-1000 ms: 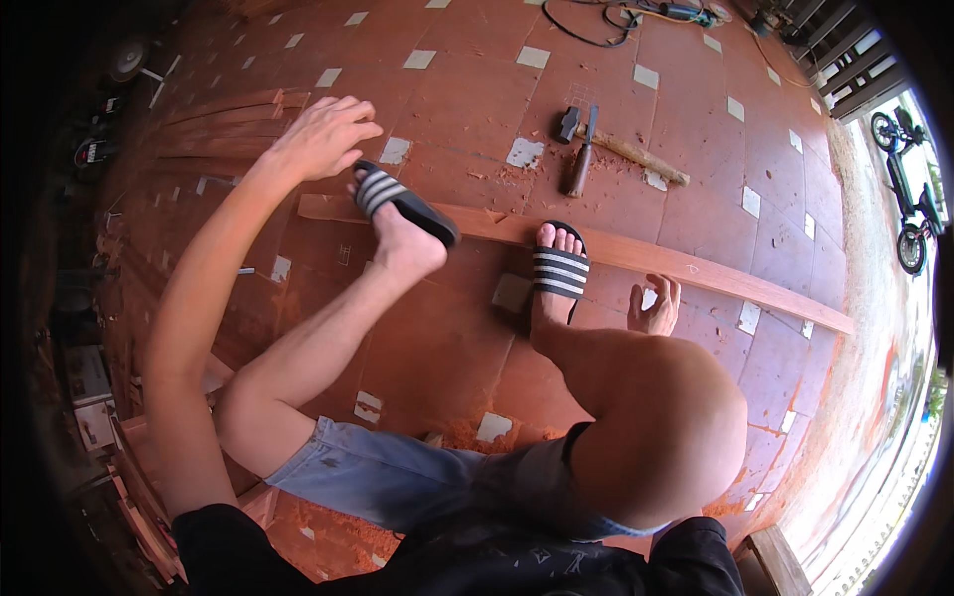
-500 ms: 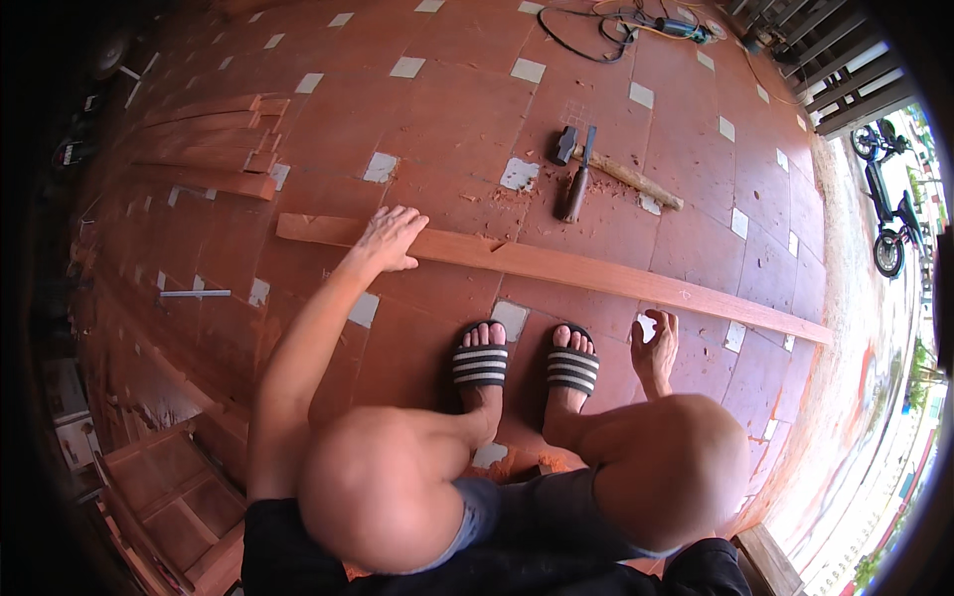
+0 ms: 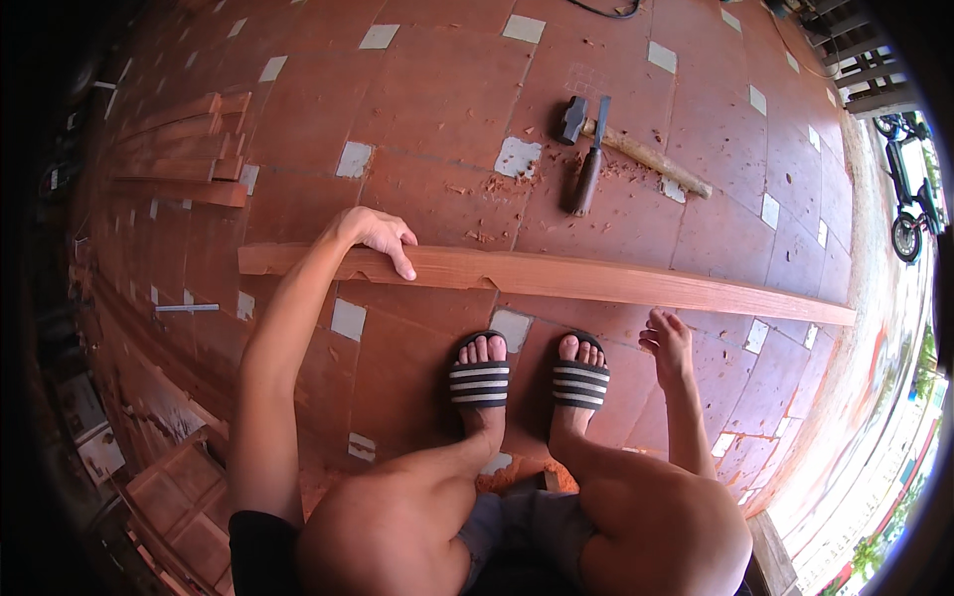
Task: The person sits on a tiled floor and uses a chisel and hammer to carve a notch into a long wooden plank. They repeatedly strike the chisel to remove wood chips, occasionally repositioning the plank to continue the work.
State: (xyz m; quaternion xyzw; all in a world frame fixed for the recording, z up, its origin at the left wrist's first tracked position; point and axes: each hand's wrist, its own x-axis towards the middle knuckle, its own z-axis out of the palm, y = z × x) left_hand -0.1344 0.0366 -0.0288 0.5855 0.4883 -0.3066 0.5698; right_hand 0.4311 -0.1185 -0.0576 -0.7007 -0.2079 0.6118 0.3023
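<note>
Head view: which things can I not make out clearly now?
All in the head view:
Stretch of board under the left hand: hidden by that hand.
Part of the hammer handle: hidden by the chisel.
Rest of the black cable: cut off by the top edge.
Whether the right hand touches the board: too fine to judge.

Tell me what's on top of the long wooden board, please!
Your left hand lies across the left part of the long wooden board. I can't see the wood covered by that hand, or the floor beneath the board.
</note>
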